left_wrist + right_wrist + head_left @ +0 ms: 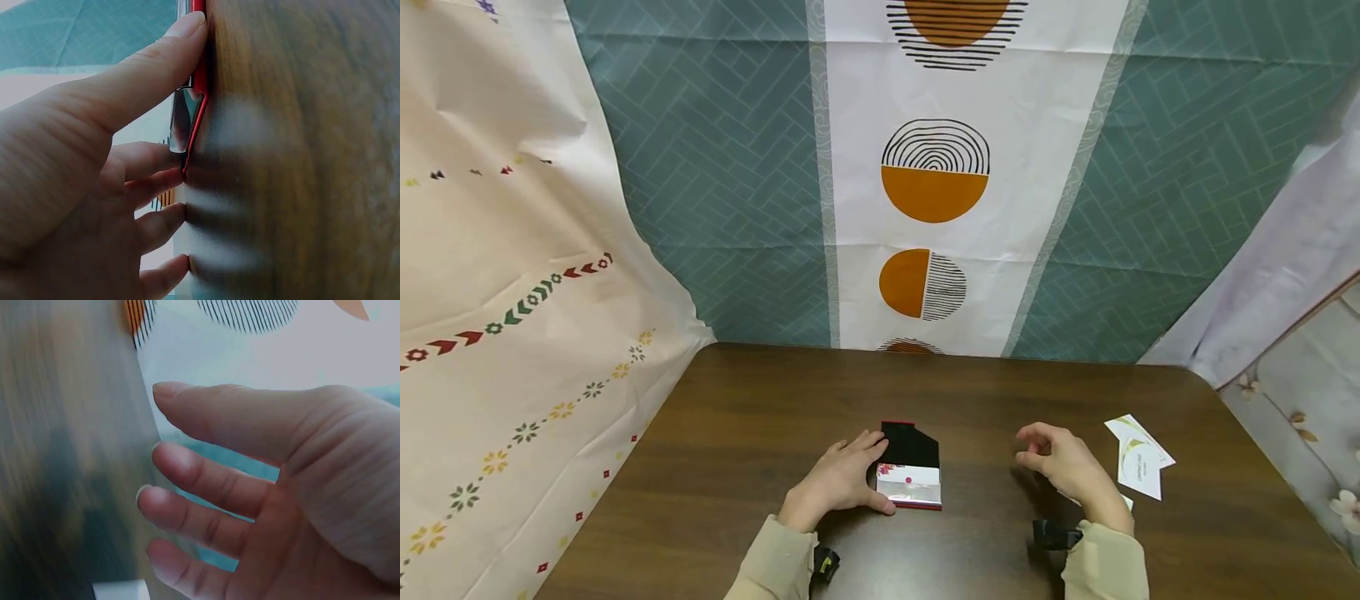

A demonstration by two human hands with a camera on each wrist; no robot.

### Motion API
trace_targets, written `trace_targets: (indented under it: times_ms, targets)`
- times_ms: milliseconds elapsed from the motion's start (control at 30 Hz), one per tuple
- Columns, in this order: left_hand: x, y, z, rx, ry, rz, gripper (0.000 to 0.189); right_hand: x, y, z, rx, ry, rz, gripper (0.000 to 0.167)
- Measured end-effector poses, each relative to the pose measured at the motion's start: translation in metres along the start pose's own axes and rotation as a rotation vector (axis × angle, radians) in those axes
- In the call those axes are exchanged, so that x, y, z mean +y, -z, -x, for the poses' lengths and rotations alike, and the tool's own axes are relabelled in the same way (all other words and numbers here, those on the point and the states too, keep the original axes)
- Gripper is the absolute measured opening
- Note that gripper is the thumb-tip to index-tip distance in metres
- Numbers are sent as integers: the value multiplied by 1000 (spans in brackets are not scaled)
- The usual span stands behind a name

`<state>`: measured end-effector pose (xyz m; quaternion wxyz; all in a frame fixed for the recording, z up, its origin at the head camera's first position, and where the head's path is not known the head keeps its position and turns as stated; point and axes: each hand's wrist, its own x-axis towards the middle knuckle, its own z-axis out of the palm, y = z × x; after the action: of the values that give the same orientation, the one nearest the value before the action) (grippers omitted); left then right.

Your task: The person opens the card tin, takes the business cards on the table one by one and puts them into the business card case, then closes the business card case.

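Note:
A business card case [910,485] lies on the table with its black lid flap [912,446] folded back; its body is silvery with a red edge and a floral print. My left hand [844,477] holds it along its left side, thumb at the near corner and index finger beside the flap. In the left wrist view, the thumb [156,65] presses on the case's red-rimmed edge [199,75], and the other fingertips reach the table. Over the table on the right, my right hand [1067,462] hovers with loosely bent fingers [206,475] and nothing between them.
White business cards [1141,468] overlap on the table right of my right hand, and another card's corner [1127,502] peeks out beside that wrist. Behind the brown table [760,400] hangs a patterned curtain [737,167]; a cream cloth [497,250] drapes along the left.

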<state>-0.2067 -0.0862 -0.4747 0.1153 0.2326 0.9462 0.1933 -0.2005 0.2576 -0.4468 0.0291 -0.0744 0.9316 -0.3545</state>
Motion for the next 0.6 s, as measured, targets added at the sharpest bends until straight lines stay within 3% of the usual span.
trace_targets:
  times_ms: [333, 600]
  targets:
    - [-3, -9, 3, 2, 4, 17, 98, 41, 28, 27, 25, -192, 43, 54]
    - [-3, -6, 0, 5, 3, 36, 97, 57, 36, 33, -13, -253, 153, 69]
